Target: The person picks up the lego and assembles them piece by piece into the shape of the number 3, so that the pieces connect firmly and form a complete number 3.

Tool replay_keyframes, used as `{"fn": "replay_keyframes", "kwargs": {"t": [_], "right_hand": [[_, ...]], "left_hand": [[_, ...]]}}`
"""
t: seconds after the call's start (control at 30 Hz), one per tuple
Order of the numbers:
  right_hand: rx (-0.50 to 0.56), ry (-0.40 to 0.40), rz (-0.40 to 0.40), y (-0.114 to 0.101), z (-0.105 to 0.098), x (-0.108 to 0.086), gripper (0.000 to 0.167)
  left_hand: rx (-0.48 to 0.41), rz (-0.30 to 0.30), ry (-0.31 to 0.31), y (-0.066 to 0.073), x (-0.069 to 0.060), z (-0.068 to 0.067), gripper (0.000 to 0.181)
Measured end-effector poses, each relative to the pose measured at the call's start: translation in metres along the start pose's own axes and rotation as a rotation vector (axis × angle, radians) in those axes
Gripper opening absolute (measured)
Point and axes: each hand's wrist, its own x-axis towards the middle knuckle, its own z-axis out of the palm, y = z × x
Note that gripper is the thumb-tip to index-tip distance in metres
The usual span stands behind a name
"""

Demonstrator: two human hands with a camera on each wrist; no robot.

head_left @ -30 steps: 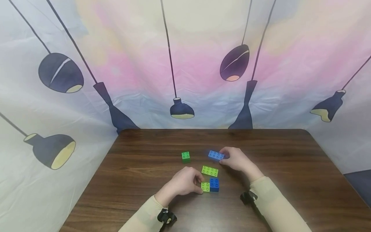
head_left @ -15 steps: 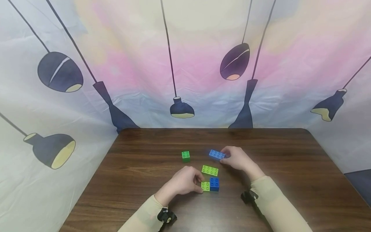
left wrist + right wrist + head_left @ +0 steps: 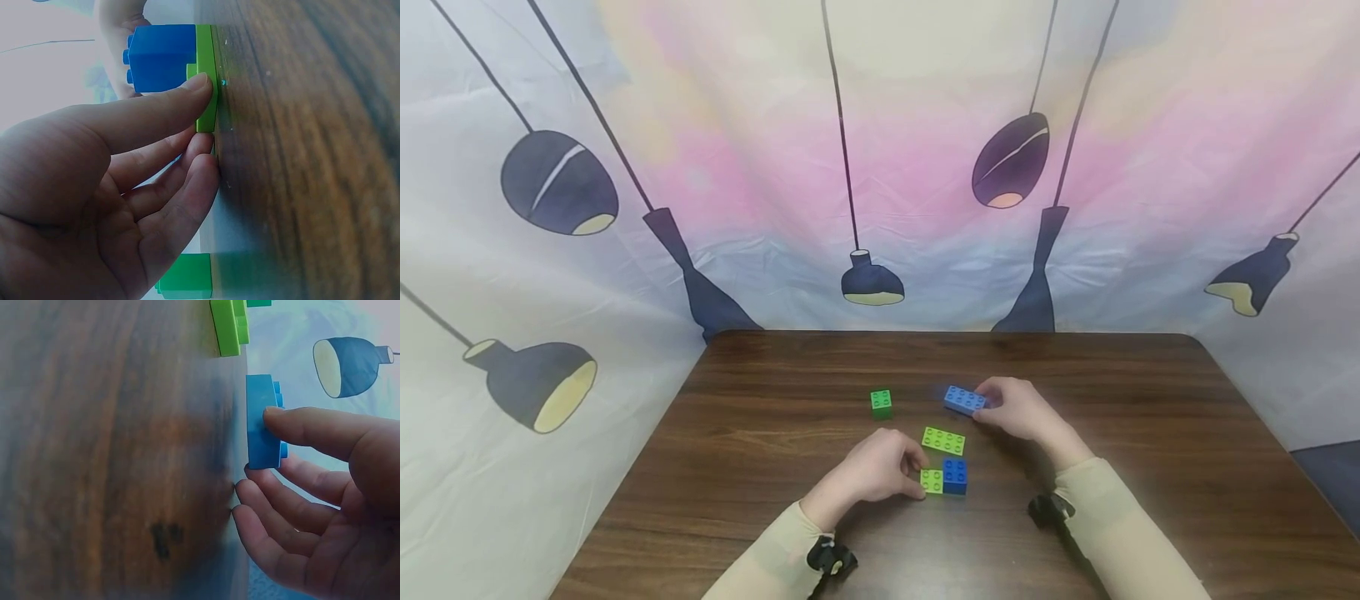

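Note:
Low on the table, a lime-green toy building brick (image 3: 932, 482) carries a dark blue brick (image 3: 955, 477) on its right end. My left hand (image 3: 880, 467) pinches its left end between thumb and fingers; the left wrist view shows the thumb (image 3: 199, 87) on the side of the lime piece. Farther back, my right hand (image 3: 1018, 410) holds a long light blue brick (image 3: 962, 400) by its right end, thumb on its near side in the right wrist view. A second lime-green brick (image 3: 943, 441) lies between the hands, touched by neither.
A small bright green brick (image 3: 881, 403) stands to the left of the light blue one. The brown wooden table (image 3: 775, 358) ends at the back against a fabric backdrop (image 3: 760, 167) printed with hanging lamps.
The right hand has drifted slightly to the right, and the light blue brick has slid along with it. The left hand and its joined bricks look still.

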Motion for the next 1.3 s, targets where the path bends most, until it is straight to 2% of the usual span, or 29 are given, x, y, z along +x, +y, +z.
{"fn": "replay_keyframes", "kwargs": {"t": [0.47,1.03,1.3], "right_hand": [[0.012,-0.004,-0.058,0.000,-0.003,-0.023,0.034],[0.040,-0.055,-0.087,-0.011,-0.005,-0.029,0.031],[0.040,-0.052,-0.111,-0.015,-0.003,-0.041,0.030]], "left_hand": [[-0.011,0.001,0.006,-0.001,0.001,-0.001,0.027],[-0.033,0.004,0.021,0.000,-0.002,-0.004,0.027],[-0.061,-0.002,0.010,0.003,-0.003,-0.003,0.027]]}}
